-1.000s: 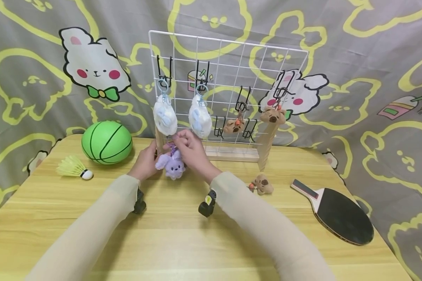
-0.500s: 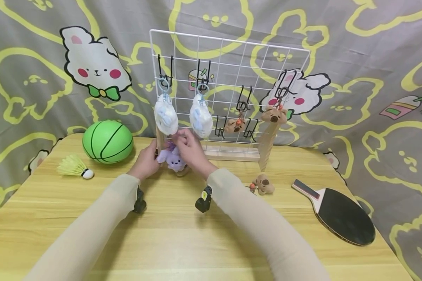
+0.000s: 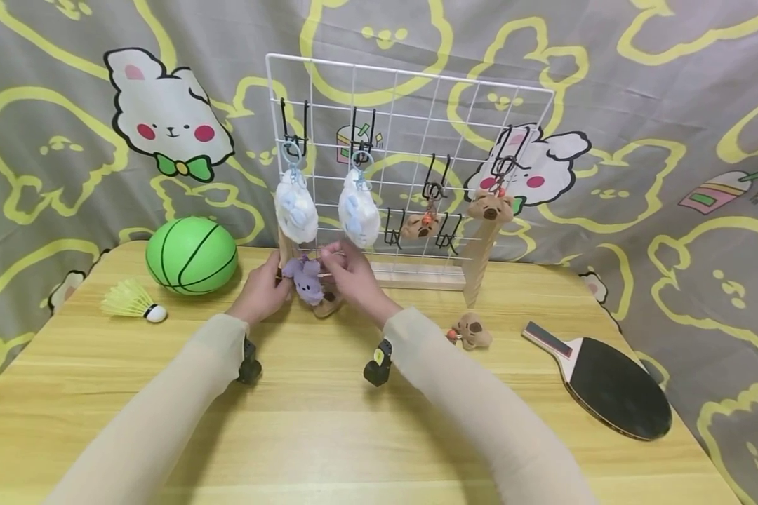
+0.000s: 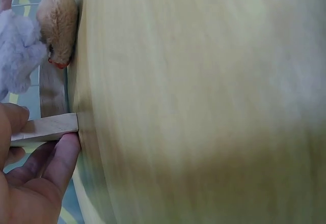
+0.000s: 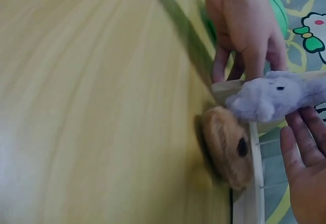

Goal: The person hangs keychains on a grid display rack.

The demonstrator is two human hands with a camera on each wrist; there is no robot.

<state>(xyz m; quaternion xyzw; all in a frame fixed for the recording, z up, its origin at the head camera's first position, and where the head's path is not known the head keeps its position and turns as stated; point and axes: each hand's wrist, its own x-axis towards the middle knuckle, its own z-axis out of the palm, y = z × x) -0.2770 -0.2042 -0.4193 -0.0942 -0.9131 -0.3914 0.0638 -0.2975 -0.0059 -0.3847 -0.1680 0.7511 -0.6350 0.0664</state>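
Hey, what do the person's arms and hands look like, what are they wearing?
The left sleeve and right sleeve are long, plain and cream. A small black camera sits at each wrist; the right one bears a yellow mark. The left hand and right hand are gloveless.

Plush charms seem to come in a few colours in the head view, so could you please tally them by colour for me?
White plush charms: 2
Purple plush charm: 1
Brown plush charms: 4
Total: 7
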